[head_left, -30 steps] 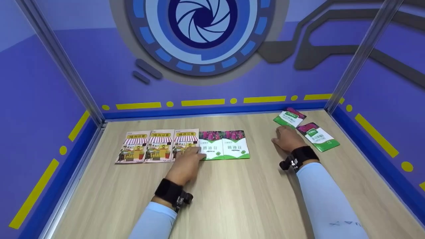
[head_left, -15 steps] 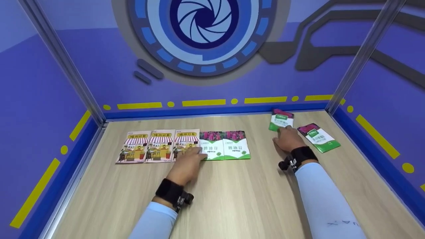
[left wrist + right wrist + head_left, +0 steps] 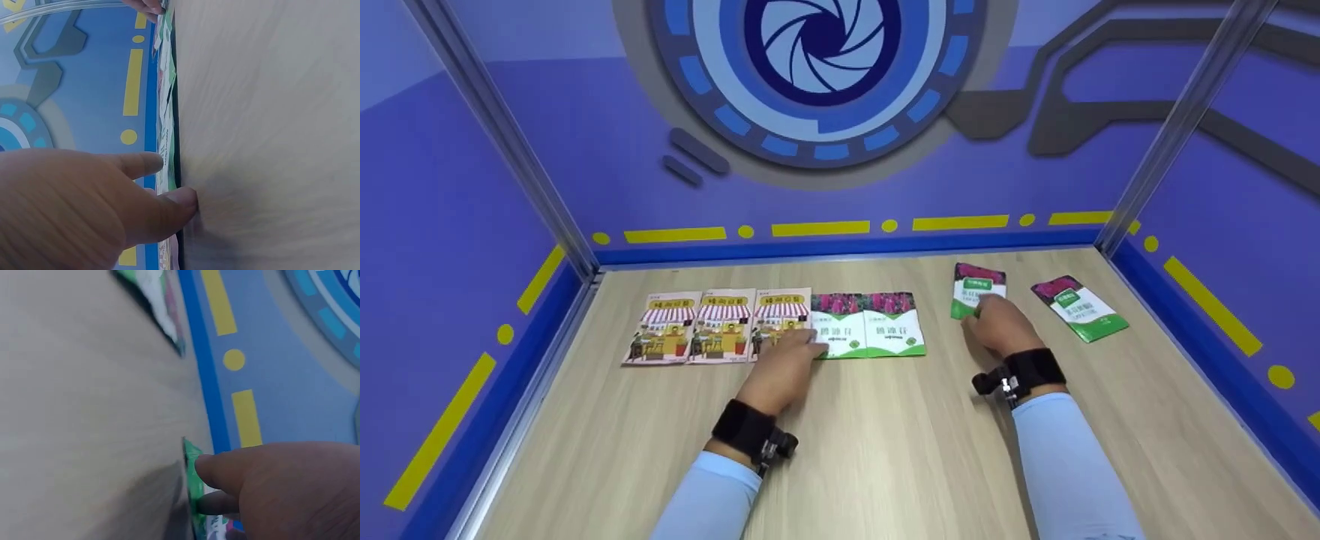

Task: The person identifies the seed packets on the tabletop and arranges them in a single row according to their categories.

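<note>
Three pink packets (image 3: 660, 330) printed with a striped-awning shop lie side by side. Two white-and-green flower packets (image 3: 894, 330) continue the row to the right. My left hand (image 3: 780, 371) rests at the join of the two kinds, index finger stretched over the packets and thumb down at their near edge, seen also in the left wrist view. Farther right, my right hand (image 3: 1003, 326) has its fingertips on the lower edge of a white-and-green packet (image 3: 979, 281) with magenta flowers. In the right wrist view, the thumb and a finger touch that packet's green end (image 3: 194, 481).
Another magenta-flower packet (image 3: 1080, 307) lies slanted to the right of my right hand. The wood-look table (image 3: 885, 457) meets blue printed walls (image 3: 825, 202) at the back and both sides. Each wrist carries a black strap with a small camera.
My right hand has moved left and a little nearer, carrying the flower packet along with it; the packet has turned upright from its slant. The left hand and the row stay put.
</note>
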A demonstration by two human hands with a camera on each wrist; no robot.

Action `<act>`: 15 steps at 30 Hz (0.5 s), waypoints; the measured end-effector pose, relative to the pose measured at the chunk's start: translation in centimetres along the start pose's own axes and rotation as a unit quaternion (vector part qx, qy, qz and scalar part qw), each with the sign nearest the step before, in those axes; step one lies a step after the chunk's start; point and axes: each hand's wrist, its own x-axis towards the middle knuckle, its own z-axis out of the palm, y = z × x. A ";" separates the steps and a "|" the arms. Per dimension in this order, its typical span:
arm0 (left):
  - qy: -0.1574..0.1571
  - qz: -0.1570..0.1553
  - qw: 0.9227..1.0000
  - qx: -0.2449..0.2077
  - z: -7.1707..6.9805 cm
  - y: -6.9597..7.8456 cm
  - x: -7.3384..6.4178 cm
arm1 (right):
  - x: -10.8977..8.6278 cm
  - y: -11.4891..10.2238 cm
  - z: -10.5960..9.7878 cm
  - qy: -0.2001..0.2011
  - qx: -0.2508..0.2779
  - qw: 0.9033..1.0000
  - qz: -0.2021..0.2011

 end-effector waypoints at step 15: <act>-0.005 0.006 1.000 0.008 -0.2 -0.2 0.2 | -1.1 -1.0 1.0 0.030 -0.030 0.999 -0.034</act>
